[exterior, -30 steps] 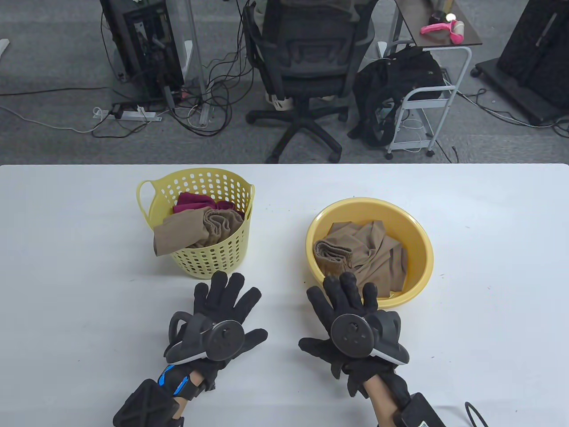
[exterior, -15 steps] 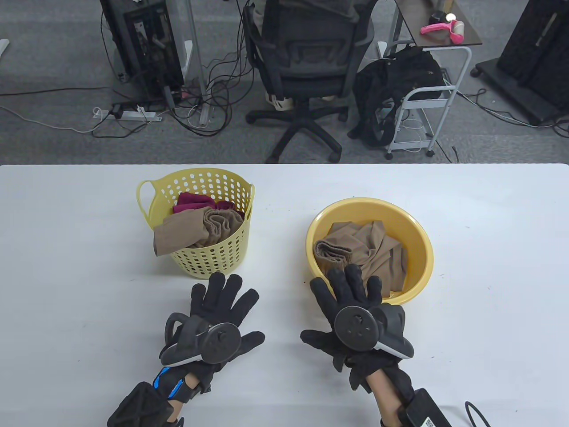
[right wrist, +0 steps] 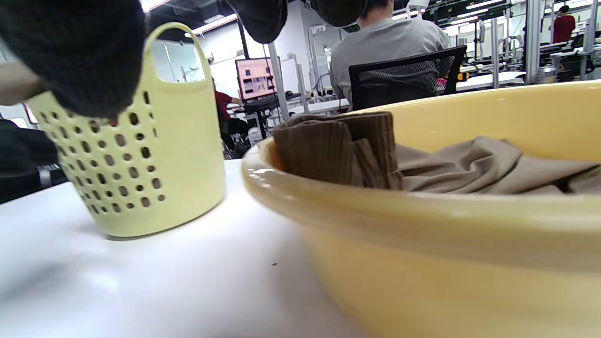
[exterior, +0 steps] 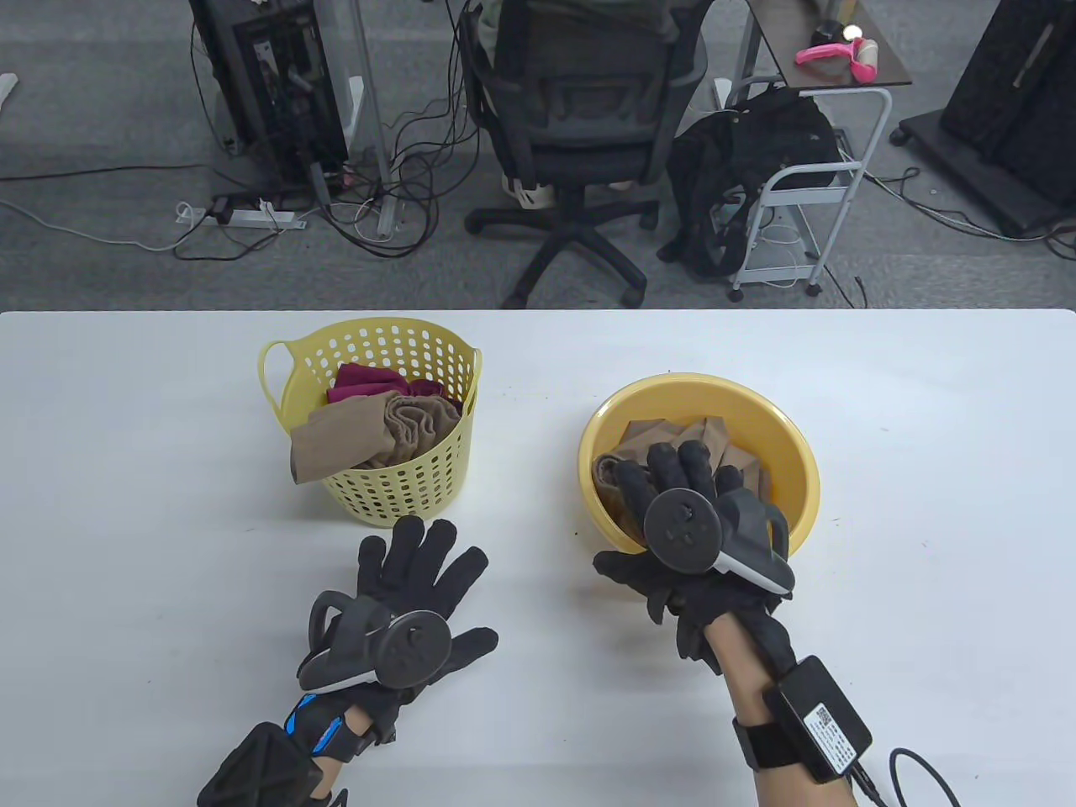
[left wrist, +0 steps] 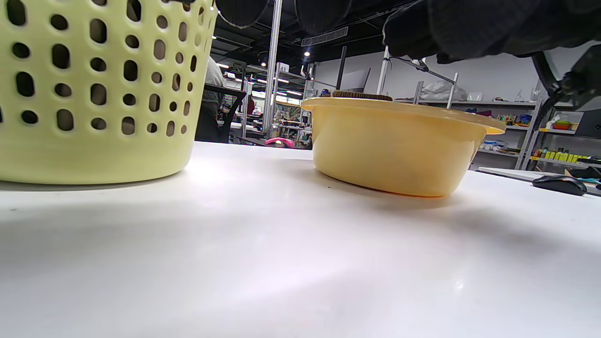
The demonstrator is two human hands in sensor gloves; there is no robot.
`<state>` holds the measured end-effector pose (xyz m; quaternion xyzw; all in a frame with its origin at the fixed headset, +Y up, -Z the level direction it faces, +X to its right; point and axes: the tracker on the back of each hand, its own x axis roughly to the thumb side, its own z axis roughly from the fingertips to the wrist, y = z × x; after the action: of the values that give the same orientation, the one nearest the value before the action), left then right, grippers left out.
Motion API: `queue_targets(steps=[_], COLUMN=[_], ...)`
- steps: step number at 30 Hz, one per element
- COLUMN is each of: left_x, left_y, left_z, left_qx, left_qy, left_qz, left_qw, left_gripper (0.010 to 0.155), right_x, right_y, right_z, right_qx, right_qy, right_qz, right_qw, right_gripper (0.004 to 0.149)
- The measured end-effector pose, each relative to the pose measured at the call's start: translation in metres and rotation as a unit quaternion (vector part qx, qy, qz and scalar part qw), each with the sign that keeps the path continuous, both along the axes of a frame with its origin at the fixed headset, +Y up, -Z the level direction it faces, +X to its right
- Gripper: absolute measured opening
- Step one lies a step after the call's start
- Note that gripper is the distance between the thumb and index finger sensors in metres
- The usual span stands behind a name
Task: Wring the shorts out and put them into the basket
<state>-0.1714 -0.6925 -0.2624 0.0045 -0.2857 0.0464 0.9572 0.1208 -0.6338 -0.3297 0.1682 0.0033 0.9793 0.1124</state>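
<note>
Crumpled tan shorts lie in the round yellow basin at the right of the white table. In the right wrist view the shorts show a ribbed waistband at the basin rim. My right hand reaches over the basin's near rim with its fingers straight, above the shorts and holding nothing. The perforated yellow basket stands at the left and holds tan and maroon garments. My left hand lies flat on the table in front of the basket, fingers spread.
A tan garment hangs over the basket's near-left rim. Beyond the table's far edge stand an office chair, a white cart and floor cables. A person sits in the background of the right wrist view.
My right hand has moved forward from the table in front of the basin to over the shorts inside it. The left hand has stayed in place.
</note>
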Motion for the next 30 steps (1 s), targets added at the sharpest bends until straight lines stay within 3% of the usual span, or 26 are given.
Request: queue_targets(steps=[18,30], left_x=[-0.007,-0.007], left_y=[0.001,0.002], left_z=[-0.005,-0.004], left_qx=[-0.007,0.0], left_qy=[0.006,0.002], left_qz=[0.006,0.004], left_qw=[1.0,1.0], left_gripper=[0.085,0.085], right_x=[0.0,-0.007], right_y=[-0.014,-0.033], right_z=[-0.071,-0.096], right_qx=[-0.088,-0.147], right_qy=[-0.03,-0.037], right_qz=[0.088,0.085], right_qw=[0.992,0.985], right_gripper=[0.094,0.088])
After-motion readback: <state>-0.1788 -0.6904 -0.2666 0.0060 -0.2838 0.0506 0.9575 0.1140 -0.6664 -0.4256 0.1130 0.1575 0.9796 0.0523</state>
